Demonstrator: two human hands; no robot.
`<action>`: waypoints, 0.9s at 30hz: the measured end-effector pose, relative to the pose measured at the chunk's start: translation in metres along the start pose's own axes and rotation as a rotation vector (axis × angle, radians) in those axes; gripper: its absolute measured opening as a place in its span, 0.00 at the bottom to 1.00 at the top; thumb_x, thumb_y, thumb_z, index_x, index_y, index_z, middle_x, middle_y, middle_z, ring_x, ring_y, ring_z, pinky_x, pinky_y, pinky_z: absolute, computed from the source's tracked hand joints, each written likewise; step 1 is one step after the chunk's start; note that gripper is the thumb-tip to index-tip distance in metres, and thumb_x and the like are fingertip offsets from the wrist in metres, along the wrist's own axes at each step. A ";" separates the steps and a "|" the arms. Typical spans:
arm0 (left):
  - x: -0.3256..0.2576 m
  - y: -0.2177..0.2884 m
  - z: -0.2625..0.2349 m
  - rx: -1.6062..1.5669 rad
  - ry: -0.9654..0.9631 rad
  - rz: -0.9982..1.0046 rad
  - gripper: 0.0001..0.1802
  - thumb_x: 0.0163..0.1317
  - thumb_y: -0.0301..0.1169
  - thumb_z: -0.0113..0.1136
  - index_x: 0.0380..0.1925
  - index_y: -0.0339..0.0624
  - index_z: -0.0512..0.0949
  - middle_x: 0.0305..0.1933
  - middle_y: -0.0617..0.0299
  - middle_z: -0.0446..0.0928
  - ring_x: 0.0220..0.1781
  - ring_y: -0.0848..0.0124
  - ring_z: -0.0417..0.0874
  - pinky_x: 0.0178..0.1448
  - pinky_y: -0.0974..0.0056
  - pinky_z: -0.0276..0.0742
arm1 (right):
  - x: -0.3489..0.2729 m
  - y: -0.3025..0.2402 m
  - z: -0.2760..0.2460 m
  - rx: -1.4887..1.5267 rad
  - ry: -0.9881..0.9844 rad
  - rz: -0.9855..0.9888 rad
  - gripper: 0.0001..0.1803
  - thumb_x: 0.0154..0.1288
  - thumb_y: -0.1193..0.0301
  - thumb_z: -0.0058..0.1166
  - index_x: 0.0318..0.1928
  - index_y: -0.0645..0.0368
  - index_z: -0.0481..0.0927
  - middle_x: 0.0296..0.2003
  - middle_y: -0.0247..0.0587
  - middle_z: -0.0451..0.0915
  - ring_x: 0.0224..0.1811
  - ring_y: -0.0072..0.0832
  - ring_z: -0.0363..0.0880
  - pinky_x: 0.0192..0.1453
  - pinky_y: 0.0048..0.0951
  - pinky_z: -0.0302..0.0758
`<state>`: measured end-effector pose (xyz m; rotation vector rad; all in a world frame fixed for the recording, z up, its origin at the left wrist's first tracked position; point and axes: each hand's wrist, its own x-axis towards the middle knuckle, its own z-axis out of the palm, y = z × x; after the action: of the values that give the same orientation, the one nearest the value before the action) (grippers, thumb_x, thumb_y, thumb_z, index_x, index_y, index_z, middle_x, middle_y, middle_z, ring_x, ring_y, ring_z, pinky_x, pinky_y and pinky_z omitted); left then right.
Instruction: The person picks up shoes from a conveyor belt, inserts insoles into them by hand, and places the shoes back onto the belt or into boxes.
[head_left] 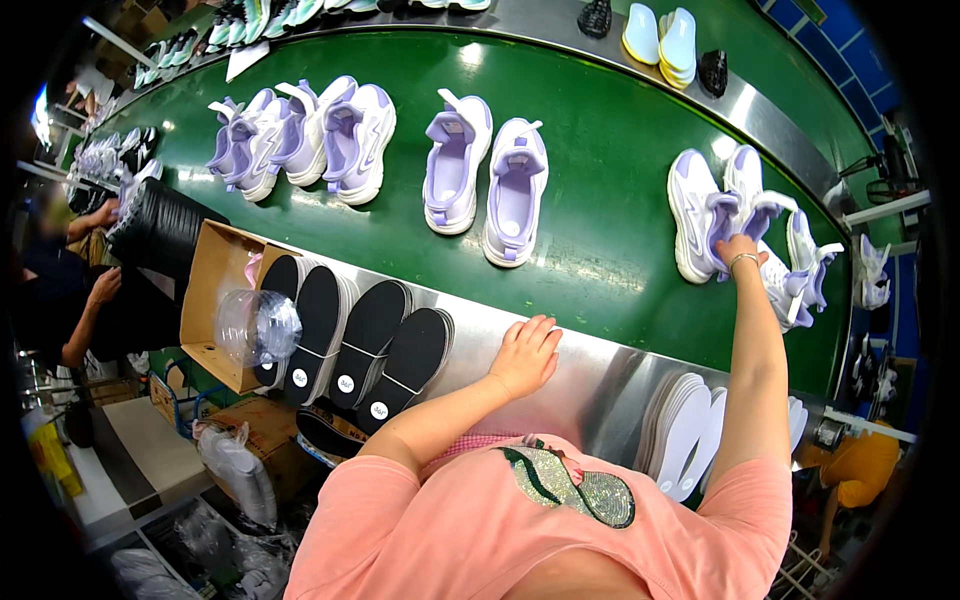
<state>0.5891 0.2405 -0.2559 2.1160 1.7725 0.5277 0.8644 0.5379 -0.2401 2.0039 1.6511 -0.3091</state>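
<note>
Across the green conveyor belt (600, 200) you've got lavender-and-white sneakers lined up in pairs, and your right hand (737, 250) has its fingers gripping the sneaker (745, 215) at the far right cluster. Your left hand (525, 355) lies flat, fingers released, on the steel ledge (600, 365). Black insoles (370, 340) and white insoles (685, 425) sit untouched, nothing blocking.

White-lilac sneakers (705, 215) on green conveyor belt (600, 200); black insoles (385, 350) beside brown cardboard box (215, 290); white insoles (685, 430); pink shirt (470, 530).
</note>
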 end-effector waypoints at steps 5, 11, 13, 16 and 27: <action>-0.006 -0.003 0.002 -0.042 0.045 0.016 0.21 0.46 0.34 0.54 0.42 0.40 0.68 0.49 0.55 0.66 0.55 0.61 0.63 0.55 0.57 0.56 | -0.043 -0.010 0.007 0.080 -0.133 -0.205 0.24 0.48 0.54 0.45 0.36 0.61 0.78 0.37 0.50 0.77 0.43 0.43 0.74 0.59 0.50 0.48; 0.022 0.024 0.003 -0.588 0.157 -0.405 0.32 0.49 0.42 0.57 0.50 0.35 0.60 0.50 0.47 0.63 0.56 0.54 0.60 0.58 0.54 0.54 | -0.154 -0.037 0.008 0.066 -0.138 -0.537 0.25 0.45 0.49 0.45 0.25 0.60 0.80 0.28 0.51 0.78 0.34 0.45 0.75 0.51 0.44 0.56; 0.027 0.038 -0.007 -0.479 0.269 -0.229 0.40 0.47 0.45 0.58 0.55 0.33 0.54 0.57 0.44 0.54 0.58 0.51 0.55 0.61 0.55 0.50 | -0.197 -0.047 0.012 -0.023 -0.178 -0.640 0.23 0.47 0.50 0.44 0.23 0.58 0.80 0.24 0.48 0.78 0.31 0.42 0.76 0.49 0.43 0.57; 0.013 0.051 -0.014 -0.441 0.177 -0.194 0.38 0.48 0.43 0.55 0.54 0.34 0.54 0.56 0.45 0.56 0.59 0.50 0.54 0.61 0.53 0.49 | -0.247 -0.041 0.043 0.016 -0.114 -0.749 0.21 0.49 0.52 0.44 0.14 0.55 0.78 0.18 0.44 0.76 0.23 0.38 0.74 0.43 0.39 0.56; 0.018 0.045 -0.047 -0.518 0.106 0.003 0.14 0.52 0.32 0.53 0.37 0.35 0.70 0.35 0.50 0.72 0.38 0.55 0.72 0.42 0.59 0.66 | -0.320 0.053 0.094 0.852 0.286 -0.512 0.09 0.49 0.68 0.52 0.29 0.60 0.75 0.33 0.42 0.75 0.38 0.39 0.71 0.45 0.35 0.67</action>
<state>0.6083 0.2516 -0.1923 1.7533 1.4759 0.9934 0.8560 0.2129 -0.1502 2.2034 2.5055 -1.1101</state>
